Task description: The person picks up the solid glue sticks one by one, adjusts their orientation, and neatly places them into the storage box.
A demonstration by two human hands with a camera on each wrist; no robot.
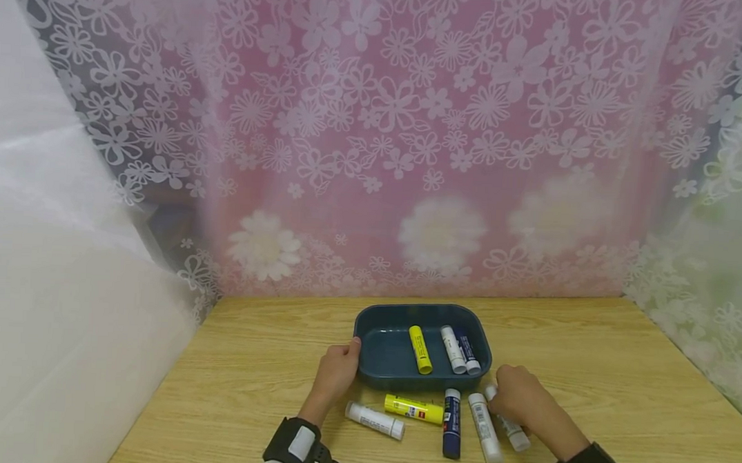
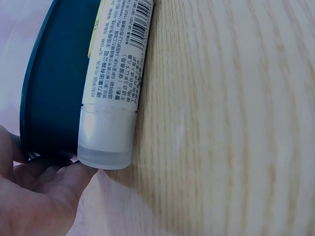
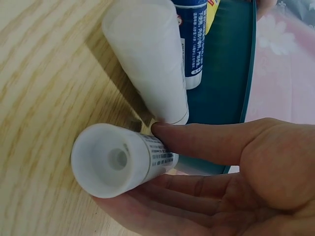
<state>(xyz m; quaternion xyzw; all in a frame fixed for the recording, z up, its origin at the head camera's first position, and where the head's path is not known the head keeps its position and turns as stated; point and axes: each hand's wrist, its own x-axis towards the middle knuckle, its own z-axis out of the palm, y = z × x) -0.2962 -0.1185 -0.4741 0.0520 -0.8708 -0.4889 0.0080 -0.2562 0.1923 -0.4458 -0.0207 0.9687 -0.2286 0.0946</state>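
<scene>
- Step in hand, as judged: picking up the stick [image 1: 515,434]; left hand [image 1: 338,368] grips the left end of the tray [image 1: 381,353].
- Right hand [image 1: 518,398]: thumb and fingers clamped on opposite sides of the stick, cap end exposed.
- Stick location: outside tray, near its front right corner.
- Lifting calls for clearing the adjacent white stick [image 1: 485,430].

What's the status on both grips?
Left grip holds tray, left end. Right grip pinches white glue stick. Another white stick close alongside.
</scene>
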